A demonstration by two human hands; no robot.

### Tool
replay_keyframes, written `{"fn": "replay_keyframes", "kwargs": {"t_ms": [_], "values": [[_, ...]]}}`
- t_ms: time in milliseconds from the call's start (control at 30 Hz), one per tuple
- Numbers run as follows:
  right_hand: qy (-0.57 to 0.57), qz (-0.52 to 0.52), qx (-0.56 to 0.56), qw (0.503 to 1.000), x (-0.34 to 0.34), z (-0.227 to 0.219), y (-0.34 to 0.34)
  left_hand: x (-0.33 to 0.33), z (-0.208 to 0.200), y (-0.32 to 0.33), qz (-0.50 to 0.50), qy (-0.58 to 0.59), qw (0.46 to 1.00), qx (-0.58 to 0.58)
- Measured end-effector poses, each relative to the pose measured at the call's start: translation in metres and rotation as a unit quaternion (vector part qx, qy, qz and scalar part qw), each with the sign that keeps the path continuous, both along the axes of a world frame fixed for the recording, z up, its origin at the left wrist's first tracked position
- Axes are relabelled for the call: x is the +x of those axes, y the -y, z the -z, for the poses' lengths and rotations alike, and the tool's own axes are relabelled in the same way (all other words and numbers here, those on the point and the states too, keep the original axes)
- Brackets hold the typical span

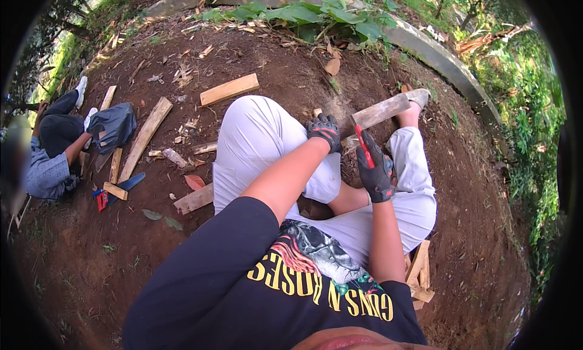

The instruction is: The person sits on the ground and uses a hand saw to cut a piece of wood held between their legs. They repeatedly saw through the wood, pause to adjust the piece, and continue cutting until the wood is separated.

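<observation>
One weathered plank (381, 114) | left hand (325, 133): grip grasps its left end, likely for steadiness | right hand (376, 175): grip clenches red-handled tool (367, 149), probably a saw

Matt, cloth-like gloves (381, 187) cover the left hand (325, 131) and right hand (375, 170); the red tool (365, 146) at the latter looks like smooth, glossy plastic. Just beyond them, the plank (382, 114) is rough, matt wood; around them, the trousers (252, 137) are matt cloth.
</observation>
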State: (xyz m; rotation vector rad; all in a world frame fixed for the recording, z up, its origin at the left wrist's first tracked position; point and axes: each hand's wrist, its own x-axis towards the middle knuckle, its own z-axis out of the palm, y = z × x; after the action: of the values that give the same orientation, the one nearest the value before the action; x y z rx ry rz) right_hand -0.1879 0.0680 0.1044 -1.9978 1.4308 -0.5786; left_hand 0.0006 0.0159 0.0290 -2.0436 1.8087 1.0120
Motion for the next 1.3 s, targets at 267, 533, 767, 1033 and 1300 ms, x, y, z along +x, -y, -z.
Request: {"fn": "replay_keyframes", "kwargs": {"t_ms": [267,533,767,1033,1300], "values": [[-0.032,-0.003,-0.030,0.999,-0.042,-0.039,-0.038,0.003,0.010,0.006,0.000,-0.024,1.000,-0.004],[-0.010,0.108,0.125,0.986,-0.109,-0.147,-0.126,0.000,0.016,0.003,0.010,-0.006,1.000,-0.006],[-0.049,0.003,0.017,0.999,-0.059,-0.085,-0.066,0.000,-0.005,0.004,0.002,-0.022,1.000,0.020],[-0.006,-0.012,0.003,1.000,0.030,0.012,0.032,0.017,0.044,0.000,-0.005,0.000,1.000,-0.029],[-0.002,0.009,0.034,0.999,-0.070,-0.057,-0.046,0.005,-0.003,0.005,0.022,-0.005,1.000,0.003]]}}
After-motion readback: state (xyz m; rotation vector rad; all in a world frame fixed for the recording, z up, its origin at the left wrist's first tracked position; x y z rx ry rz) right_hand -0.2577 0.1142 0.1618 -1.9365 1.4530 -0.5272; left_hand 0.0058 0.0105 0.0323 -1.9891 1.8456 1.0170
